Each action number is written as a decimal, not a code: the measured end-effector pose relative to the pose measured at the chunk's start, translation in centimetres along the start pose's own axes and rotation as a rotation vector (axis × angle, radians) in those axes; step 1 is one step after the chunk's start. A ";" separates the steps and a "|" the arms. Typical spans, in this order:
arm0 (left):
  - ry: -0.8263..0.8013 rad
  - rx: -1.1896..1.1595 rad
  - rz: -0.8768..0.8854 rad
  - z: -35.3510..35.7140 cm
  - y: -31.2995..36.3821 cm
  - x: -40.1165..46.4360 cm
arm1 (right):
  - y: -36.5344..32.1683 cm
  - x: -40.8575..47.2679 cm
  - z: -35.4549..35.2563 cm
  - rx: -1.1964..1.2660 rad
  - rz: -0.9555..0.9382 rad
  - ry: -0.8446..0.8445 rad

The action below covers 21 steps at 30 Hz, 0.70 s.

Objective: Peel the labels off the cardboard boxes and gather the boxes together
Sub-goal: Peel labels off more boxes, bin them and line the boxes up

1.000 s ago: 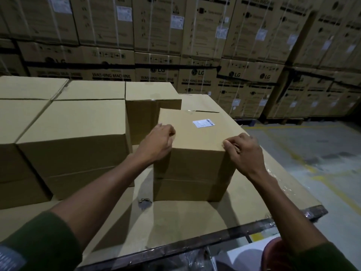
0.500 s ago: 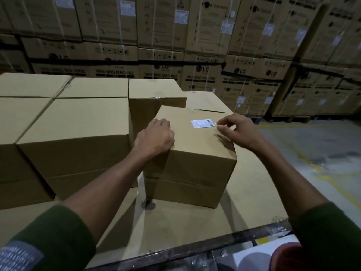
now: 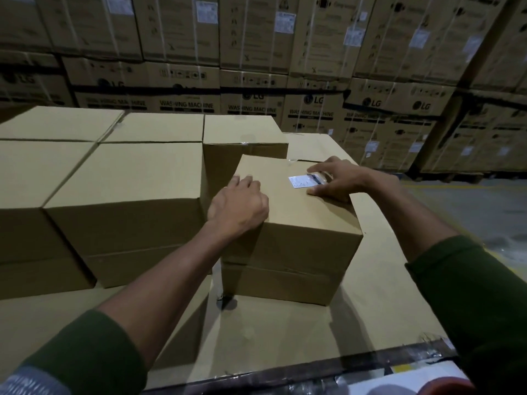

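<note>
A plain cardboard box [image 3: 302, 240] stands on a flat cardboard sheet [image 3: 285, 337] in the middle. A small white label [image 3: 301, 181] is stuck on its top near the far right corner. My left hand [image 3: 238, 208] rests palm down on the box's near left top edge, fingers curled over it. My right hand [image 3: 336, 181] lies on the top at the label's right end, fingertips on the label's edge, which looks slightly lifted. Several label-free boxes [image 3: 125, 201] stand packed together to the left, and another box [image 3: 242, 135] stands behind.
Tall stacks of strapped washing-machine cartons [image 3: 313, 81] form a wall behind. The sheet's front edge [image 3: 285, 374] carries black wrap. Concrete floor with yellow lines [image 3: 470, 201] lies to the right. A red round object [image 3: 445, 387] shows at the bottom right.
The box has been turned and slid toward the left group. My right hand left the box's near right edge and went up to the label; my left hand stayed on the left edge.
</note>
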<state>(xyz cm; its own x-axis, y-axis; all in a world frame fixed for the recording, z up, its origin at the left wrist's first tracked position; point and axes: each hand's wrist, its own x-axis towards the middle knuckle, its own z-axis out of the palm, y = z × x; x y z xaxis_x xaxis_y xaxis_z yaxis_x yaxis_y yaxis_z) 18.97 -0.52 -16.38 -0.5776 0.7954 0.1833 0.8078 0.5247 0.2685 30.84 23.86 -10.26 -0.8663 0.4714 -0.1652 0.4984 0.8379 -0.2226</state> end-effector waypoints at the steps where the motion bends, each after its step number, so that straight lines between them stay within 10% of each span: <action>1: -0.002 0.016 0.001 0.0 0.2 0.0 | 0.1 0.2 -0.2 -0.007 0.006 -0.021; 21: 0.031 0.042 -0.006 0.1 0.3 -0.1 | -2.1 3.5 -2.8 -0.104 0.005 -0.168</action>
<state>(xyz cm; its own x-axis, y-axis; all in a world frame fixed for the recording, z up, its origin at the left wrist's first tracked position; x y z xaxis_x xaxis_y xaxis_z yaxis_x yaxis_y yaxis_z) 19.31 -0.34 -16.43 -0.5855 0.7826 0.2116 0.8080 0.5423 0.2302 26.68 24.49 -7.63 -0.8416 0.4309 -0.3257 0.4893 0.8635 -0.1220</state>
